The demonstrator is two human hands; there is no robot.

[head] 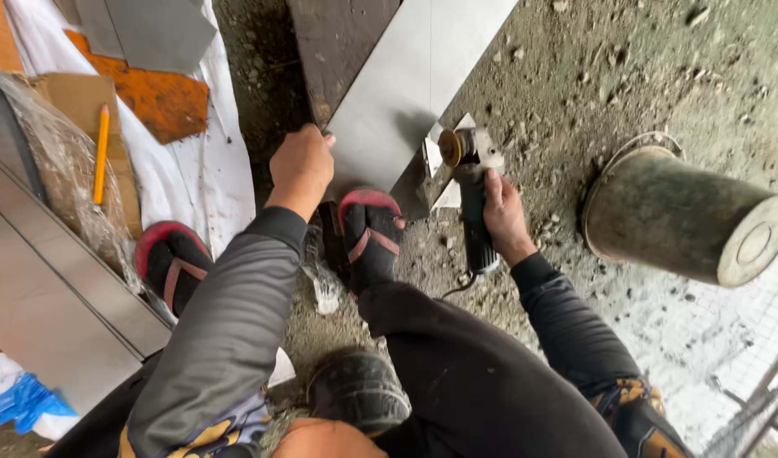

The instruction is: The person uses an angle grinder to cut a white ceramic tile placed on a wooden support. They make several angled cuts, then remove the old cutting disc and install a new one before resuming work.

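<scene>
My right hand [504,214] grips the black body of an angle grinder [468,182], whose disc sits at the near right edge of a long grey metal sheet [406,85] lying on the gravel ground. Small cut-off metal pieces [447,197] lie beside the disc. My left hand [301,165] presses down on the sheet's near left corner, fingers curled over its edge. My right foot in a black and red sandal [368,233] stands on the sheet's near end, between both hands.
My other sandalled foot [170,261] rests left, by stacked metal sheets [50,297]. A pencil [100,153] lies on plastic-wrapped cardboard [71,182]. An overturned dirty bucket [685,216] lies right. Wire mesh [745,407] is at bottom right; white cloth [194,178] covers the ground left.
</scene>
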